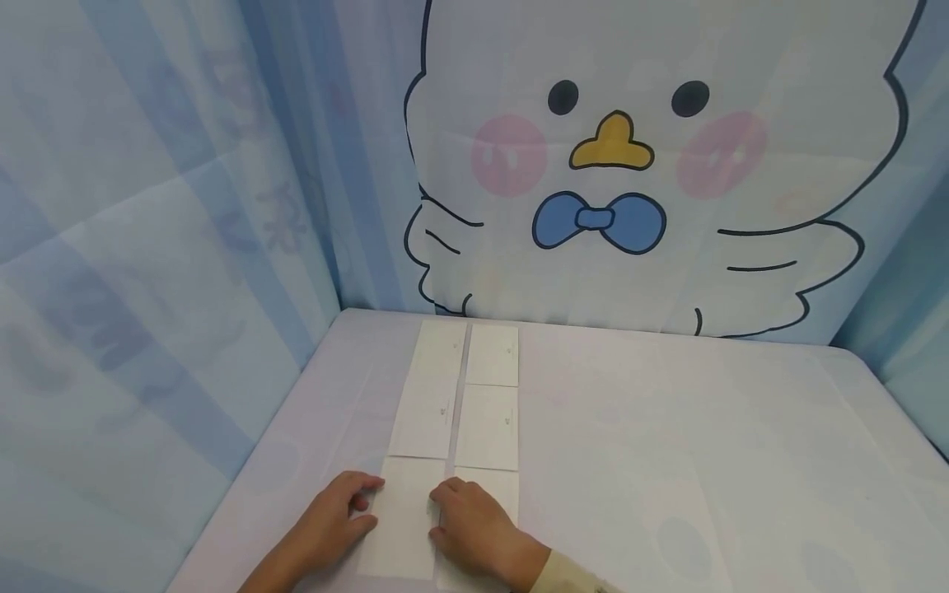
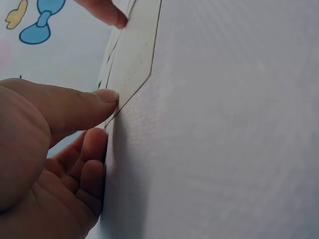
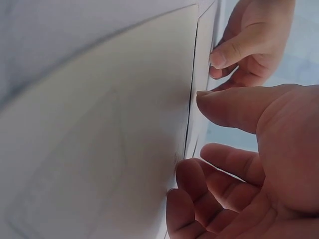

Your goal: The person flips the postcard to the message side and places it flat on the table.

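Note:
A white paper card [image 1: 403, 523] lies flat at the front of the left column on the table. My left hand [image 1: 337, 519] is at its left edge, thumb and index finger touching the border. On the opposite side my right hand [image 1: 478, 527] touches the card's right edge with thumb and fingertips, its palm over the front card [image 1: 493, 492] of the right column, partly hiding that card. In the left wrist view, the thumb [image 2: 105, 96] rests at the card's corner, beside faint handwriting-like marks. The right wrist view shows the thumb [image 3: 212, 99] near the seam between the columns.
Farther back, more white cards [image 1: 423, 412] continue the left column, and others [image 1: 487, 428] the right, with a narrow gap between columns. A pale cloth covers the table [image 1: 667, 445]. Patterned curtains [image 1: 148, 247] stand along the left and back.

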`<state>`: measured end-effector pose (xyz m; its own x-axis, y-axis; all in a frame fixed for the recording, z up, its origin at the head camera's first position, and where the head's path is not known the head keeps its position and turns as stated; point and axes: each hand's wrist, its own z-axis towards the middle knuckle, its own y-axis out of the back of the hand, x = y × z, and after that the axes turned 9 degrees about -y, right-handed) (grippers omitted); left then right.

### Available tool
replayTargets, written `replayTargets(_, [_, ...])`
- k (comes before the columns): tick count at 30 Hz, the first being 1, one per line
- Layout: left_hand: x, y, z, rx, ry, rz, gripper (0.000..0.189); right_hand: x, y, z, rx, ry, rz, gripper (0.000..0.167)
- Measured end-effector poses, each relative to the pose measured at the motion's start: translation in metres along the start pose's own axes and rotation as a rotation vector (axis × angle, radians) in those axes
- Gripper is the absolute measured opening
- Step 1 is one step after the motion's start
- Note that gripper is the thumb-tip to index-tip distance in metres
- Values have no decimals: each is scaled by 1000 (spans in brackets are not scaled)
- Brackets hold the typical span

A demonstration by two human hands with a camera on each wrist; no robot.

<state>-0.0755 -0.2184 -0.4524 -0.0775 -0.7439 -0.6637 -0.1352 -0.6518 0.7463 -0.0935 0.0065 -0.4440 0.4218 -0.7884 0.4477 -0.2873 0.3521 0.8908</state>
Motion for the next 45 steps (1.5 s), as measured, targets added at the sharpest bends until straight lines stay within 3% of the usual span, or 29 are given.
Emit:
replayTargets(21, [2, 1, 4, 24, -3, -29, 42, -2, 0, 0, -33, 16, -22, 31])
replayTargets(33, [3, 9, -1, 61, 8, -12, 42, 6, -6, -2, -40, 17, -52, 32])
replayTargets(40, [1, 11, -4, 42, 9, -8, 41, 11, 5, -9, -11, -24, 4, 36])
replayTargets(45, [-4, 14, -8, 10, -44, 45, 46, 6, 17, -21, -2, -32, -23, 44])
